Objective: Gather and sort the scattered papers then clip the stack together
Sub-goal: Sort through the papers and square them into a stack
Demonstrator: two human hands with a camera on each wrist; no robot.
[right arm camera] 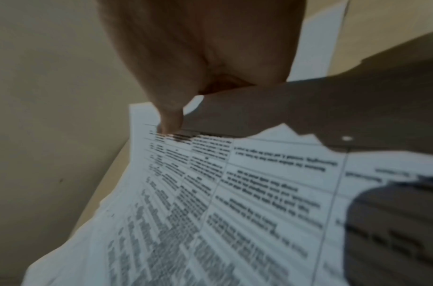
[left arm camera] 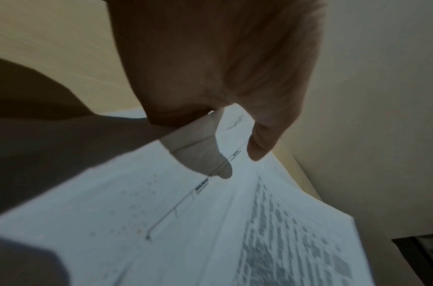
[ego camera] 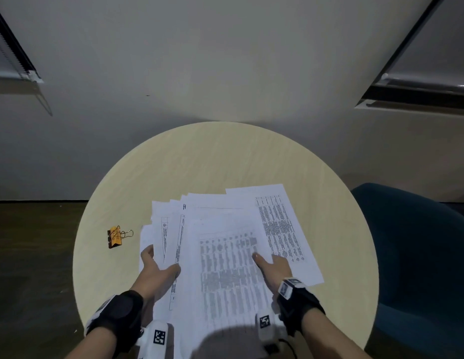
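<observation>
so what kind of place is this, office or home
Probably an office or meeting room, though that is a guess. A small round table holds printed papers and a binder clip, a teal chair stands beside it, and roller blinds hang against plain walls.

Loose fanned pile of white printed papers [ego camera: 223, 244] lying flat, lower centre of the frame, sheets overlapping askew with dense tables of grey text, orange binder clip [ego camera: 114, 237] with wire handles lying apart at the pile's left, middle left of frame
</observation>
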